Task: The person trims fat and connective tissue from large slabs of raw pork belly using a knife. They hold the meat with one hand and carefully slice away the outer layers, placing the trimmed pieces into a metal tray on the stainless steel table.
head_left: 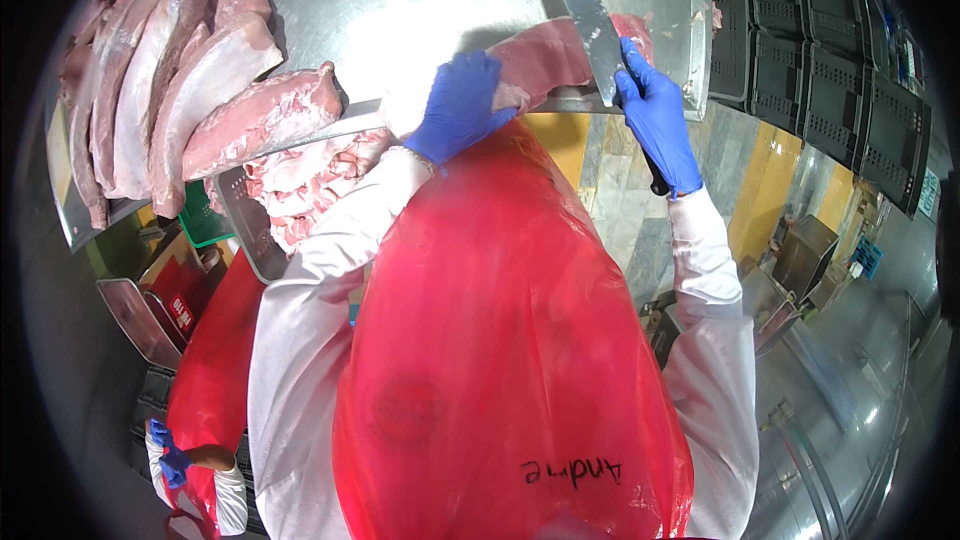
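A long piece of pale pink pork loin (545, 58) lies along the near edge of the steel table. My left hand (458, 112), in a blue glove, grips it near its left end, fingers curled over the top. In my right hand (657, 125), also blue-gloved, is a knife (592, 28) with a broad, long blade, held by its dark handle. The blade crosses the loin near its right end and points to the far side. A short, redder part of the meat (632, 32) shows just right of the blade, beside my right fingertips.
Several long meat strips (165, 90) are heaped on the left. A grey tray (250, 225) of pale trimmings (315, 180) sits below the table edge. Black perforated crates (805, 65) stand at right. Another person in a red apron (210, 365) is at lower left.
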{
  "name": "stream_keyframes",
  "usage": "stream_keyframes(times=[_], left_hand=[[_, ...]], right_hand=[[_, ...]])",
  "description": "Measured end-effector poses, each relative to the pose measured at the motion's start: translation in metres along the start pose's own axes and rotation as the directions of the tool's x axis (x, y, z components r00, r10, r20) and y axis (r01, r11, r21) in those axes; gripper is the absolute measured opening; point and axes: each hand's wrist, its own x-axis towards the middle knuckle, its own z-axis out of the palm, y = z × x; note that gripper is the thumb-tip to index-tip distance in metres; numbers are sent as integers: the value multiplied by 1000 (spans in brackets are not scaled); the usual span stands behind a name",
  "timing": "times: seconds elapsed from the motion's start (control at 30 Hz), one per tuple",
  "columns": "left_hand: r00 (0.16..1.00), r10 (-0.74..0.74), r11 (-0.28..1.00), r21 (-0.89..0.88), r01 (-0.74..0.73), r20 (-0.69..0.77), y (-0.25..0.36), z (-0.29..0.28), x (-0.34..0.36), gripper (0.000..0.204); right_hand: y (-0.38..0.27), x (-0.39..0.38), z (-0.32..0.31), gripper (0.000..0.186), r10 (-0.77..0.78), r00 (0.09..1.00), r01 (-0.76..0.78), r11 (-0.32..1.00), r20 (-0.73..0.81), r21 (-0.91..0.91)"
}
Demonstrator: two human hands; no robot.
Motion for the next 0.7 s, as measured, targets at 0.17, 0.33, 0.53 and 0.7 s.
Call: stream_keyframes(times=[0.17,0.33,0.53,0.7], left_hand=[[973,228,971,-77,-225,33,-13,8,-6,27],[985,162,957,-253,-141,65,-47,-6,-10,17],[870,432,872,-354,-337,237,-60,-23,36,24],[708,486,874,-308,-376,513,-47,-42,77,34]], right_hand=[[36,-22,-12,50,13,1000,-13,1000,15,17],[82,-53,7,49,-77,978,57,993,196,106],[89,-54,26,48,-158,935,157,987,317,28],[66,-14,57,43,-437,872,440,897,222,35]])
